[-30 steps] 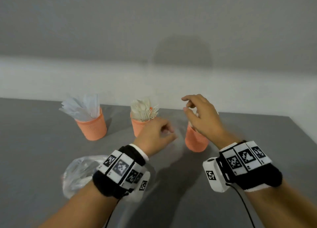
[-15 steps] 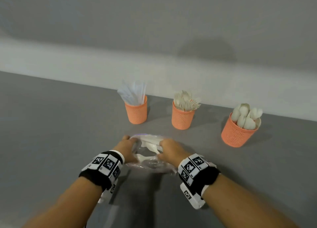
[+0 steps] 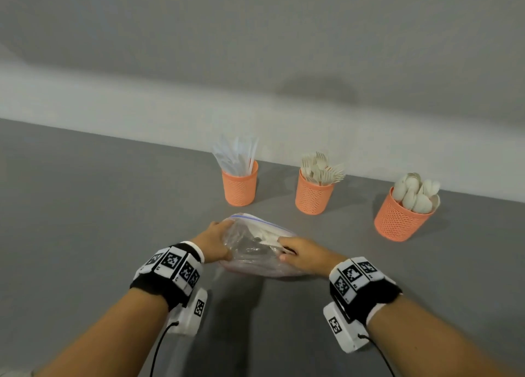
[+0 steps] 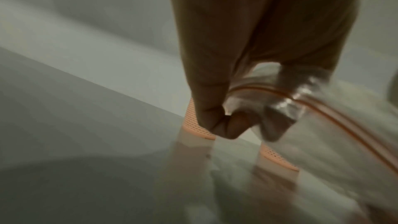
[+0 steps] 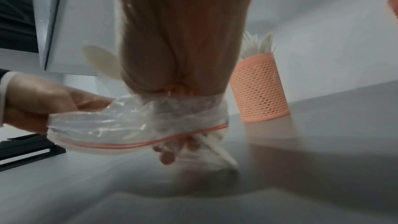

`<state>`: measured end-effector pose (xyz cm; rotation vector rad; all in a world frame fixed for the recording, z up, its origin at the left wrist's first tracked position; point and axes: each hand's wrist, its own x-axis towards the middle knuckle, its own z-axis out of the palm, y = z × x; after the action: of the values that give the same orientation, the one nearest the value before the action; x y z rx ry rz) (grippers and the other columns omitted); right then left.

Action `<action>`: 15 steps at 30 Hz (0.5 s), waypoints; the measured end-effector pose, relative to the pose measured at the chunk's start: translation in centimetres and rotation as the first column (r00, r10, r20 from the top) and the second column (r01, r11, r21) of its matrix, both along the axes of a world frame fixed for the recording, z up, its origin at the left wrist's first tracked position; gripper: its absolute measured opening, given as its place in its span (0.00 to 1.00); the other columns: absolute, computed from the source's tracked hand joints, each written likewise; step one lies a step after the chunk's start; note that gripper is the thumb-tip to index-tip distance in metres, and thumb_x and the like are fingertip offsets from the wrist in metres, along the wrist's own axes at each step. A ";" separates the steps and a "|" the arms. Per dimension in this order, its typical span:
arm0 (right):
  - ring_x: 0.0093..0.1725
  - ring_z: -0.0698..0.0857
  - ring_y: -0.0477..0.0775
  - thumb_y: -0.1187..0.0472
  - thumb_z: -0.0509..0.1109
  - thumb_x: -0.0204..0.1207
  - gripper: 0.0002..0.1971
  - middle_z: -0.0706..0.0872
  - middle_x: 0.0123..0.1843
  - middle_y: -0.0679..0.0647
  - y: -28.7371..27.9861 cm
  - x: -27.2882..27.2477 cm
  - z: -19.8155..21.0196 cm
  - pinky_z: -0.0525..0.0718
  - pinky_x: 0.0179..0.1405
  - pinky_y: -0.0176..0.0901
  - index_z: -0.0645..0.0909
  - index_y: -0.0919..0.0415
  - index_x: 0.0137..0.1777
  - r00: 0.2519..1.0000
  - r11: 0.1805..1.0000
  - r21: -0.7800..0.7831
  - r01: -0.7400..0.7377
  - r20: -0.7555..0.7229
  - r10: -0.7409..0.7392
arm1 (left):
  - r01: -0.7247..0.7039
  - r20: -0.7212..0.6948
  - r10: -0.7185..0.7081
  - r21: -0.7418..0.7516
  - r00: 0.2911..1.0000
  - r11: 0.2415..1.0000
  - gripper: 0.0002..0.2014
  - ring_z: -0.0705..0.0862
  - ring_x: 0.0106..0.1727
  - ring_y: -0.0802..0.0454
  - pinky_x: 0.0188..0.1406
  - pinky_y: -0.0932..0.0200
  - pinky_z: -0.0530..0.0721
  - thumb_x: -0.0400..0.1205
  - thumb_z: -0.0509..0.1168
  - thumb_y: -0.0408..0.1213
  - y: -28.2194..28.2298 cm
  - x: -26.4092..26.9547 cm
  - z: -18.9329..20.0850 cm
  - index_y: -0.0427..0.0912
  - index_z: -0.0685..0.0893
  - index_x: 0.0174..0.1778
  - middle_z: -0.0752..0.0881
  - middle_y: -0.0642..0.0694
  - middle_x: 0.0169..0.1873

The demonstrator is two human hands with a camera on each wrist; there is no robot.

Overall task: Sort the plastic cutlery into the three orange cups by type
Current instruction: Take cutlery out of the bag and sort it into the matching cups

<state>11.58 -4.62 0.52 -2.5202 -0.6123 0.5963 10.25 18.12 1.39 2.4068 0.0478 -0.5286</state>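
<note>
Head view: three orange cups in a row at the far side of the grey table (image 3: 85,234); knife cup (image 3: 240,188) on the left, fork cup (image 3: 313,195) in the middle, spoon cup (image 3: 397,220) on the right and nearest the right arm. Clear zip bag (image 3: 252,251) sits on the table between both hands, well short of the cups. Left hand (image 3: 213,244) grips the bag's left edge; right hand (image 3: 304,256) is at the mouth with fingers curled, apparently around pale cutlery (image 3: 265,237) inside. Which type it is cannot be told. Left wrist view: blurred; fingers (image 4: 217,120) pinch bunched film beside the zip strip (image 4: 323,113), two cups behind. Right wrist view: fingertips (image 5: 167,157) reach down past the strip into the bag, closed on white handles whose long axis runs down and to the right, out from the mouth; the left hand steadies the other end. Judgement: the right hand is the one placed to draw pieces out along their length, up and forward toward the cups; the bag could drag along if the left grip slackens.
</note>
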 end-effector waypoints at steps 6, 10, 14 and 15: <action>0.46 0.85 0.40 0.59 0.56 0.84 0.12 0.86 0.46 0.55 0.2 -1.0 2.4 0.79 0.57 0.28 0.81 0.59 0.47 0.936 0.742 0.576 0.342 -0.284 -0.210 | -0.049 0.018 0.049 -0.024 0.999 0.999 0.34 0.80 0.53 0.44 0.45 0.58 0.82 0.73 0.63 0.25 0.2 0.5 -0.9 0.44 0.63 0.75 0.74 0.34 0.66; 0.49 0.81 0.37 0.49 0.55 0.84 0.19 0.85 0.52 0.52 -1.8 -1.1 7.0 0.73 0.49 0.20 0.85 0.59 0.50 0.845 0.600 0.650 0.467 -0.128 -0.519 | 0.015 -0.020 -0.015 0.020 1.000 1.000 0.34 0.80 0.60 0.38 0.47 0.58 0.81 0.73 0.67 0.29 -0.6 0.9 -1.6 0.45 0.63 0.74 0.74 0.33 0.66; 0.34 0.82 0.40 0.57 0.61 0.82 0.15 0.85 0.39 0.61 -6.9 -0.1 11.1 0.72 0.31 0.17 0.81 0.69 0.48 0.673 0.580 0.682 0.446 0.172 -0.719 | 0.136 -0.031 -0.138 -0.073 0.990 0.988 0.36 0.77 0.65 0.48 0.60 0.61 0.77 0.59 0.72 0.59 -1.6 0.2 -0.6 0.55 0.77 0.65 0.77 0.46 0.65; 0.31 0.81 0.39 0.57 0.63 0.81 0.12 0.83 0.35 0.60 -8.7 0.3 11.8 0.74 0.33 0.22 0.81 0.67 0.45 0.581 0.526 0.716 0.459 0.207 -0.787 | 0.134 0.028 -0.132 -0.087 0.991 0.987 0.31 0.76 0.68 0.48 0.67 0.59 0.73 0.57 0.71 0.64 -1.8 0.0 -0.3 0.57 0.83 0.55 0.79 0.46 0.63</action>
<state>11.86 -13.33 12.33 -2.0089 0.0665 -0.5302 10.28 16.28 1.04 2.3397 -0.1442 -0.5527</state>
